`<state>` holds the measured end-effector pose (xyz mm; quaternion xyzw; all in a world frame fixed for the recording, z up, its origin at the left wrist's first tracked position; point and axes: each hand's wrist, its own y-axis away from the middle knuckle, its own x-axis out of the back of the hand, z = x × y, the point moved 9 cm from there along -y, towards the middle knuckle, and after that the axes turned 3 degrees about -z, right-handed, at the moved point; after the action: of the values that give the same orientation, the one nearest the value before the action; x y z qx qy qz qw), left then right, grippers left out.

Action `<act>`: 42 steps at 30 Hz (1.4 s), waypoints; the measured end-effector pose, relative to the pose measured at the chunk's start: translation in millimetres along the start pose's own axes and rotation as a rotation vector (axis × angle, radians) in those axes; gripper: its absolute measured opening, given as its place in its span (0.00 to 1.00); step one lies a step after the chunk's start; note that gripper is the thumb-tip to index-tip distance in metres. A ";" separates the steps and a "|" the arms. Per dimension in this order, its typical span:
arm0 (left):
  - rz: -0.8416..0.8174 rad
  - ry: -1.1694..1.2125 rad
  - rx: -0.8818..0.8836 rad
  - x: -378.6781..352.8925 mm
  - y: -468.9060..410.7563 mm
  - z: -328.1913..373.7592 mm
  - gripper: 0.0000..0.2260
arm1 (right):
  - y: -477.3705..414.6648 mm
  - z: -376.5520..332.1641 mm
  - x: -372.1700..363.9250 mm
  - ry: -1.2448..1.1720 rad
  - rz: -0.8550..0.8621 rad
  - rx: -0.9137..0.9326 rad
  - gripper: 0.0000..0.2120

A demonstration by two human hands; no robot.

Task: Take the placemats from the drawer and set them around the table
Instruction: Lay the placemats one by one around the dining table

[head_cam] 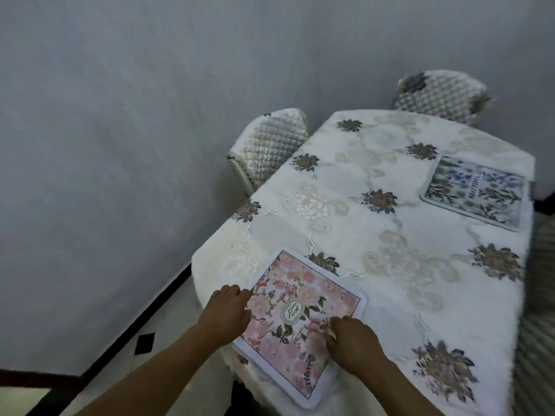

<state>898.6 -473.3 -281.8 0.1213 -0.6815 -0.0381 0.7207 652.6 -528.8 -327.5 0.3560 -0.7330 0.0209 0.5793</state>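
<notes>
Pink mat [300, 295] lies on the table's [390, 235] near left corner, and we grip its side edges with curled fingers, left hand [226, 307] and right hand [351, 340]. Blue mat [474, 192] lies far right.

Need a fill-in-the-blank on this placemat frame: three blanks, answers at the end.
1. The left hand and the right hand both touch the near placemat, whose flowers are ___.
2. The number of placemats lying on the tablecloth is ___.
3. The far placemat, printed in blue and green, lies on the person's ___ side.

Missing words: pink; two; right.
</notes>
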 end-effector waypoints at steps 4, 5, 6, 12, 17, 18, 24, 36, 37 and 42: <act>-0.054 -0.040 -0.123 -22.7 -41.0 -24.5 0.06 | 2.4 5.9 -19.1 -0.099 -0.026 -0.216 0.11; -0.077 -0.046 -0.143 -29.2 -49.6 -30.7 0.07 | 4.8 5.6 -26.1 -0.117 -0.029 -0.276 0.12; -0.086 -0.046 -0.160 -36.1 -55.9 -35.3 0.08 | 7.6 5.2 -32.6 -0.137 -0.040 -0.333 0.13; -0.239 0.095 -0.271 -68.9 -81.0 -48.1 0.10 | 20.2 -2.5 -58.9 -0.436 0.049 -0.680 0.14; -0.320 0.369 -0.162 -72.9 -82.6 -47.5 0.07 | 26.2 0.0 -62.4 -0.497 0.197 -0.839 0.13; -0.312 0.381 -0.148 -72.5 -82.5 -47.8 0.07 | 27.3 -0.9 -61.3 -0.503 0.233 -0.858 0.13; -0.262 0.513 -0.032 -63.9 -79.1 -57.4 0.05 | 46.7 -6.4 -58.5 -0.634 0.466 -0.997 0.07; -0.221 0.676 -0.190 16.5 -113.6 10.6 0.06 | 122.6 27.3 7.4 -0.589 0.762 -1.090 0.11; -0.224 0.687 -0.217 23.8 -111.3 27.2 0.05 | 138.0 34.0 13.3 -0.598 0.797 -1.107 0.11; -0.201 0.693 -0.337 46.5 -83.0 109.5 0.05 | 218.3 69.7 24.2 -0.626 0.914 -1.190 0.13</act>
<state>802.4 -577.3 -250.9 0.0733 -0.3669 -0.1765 0.9104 473.4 -409.0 -246.1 -0.3564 -0.8224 -0.2383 0.3740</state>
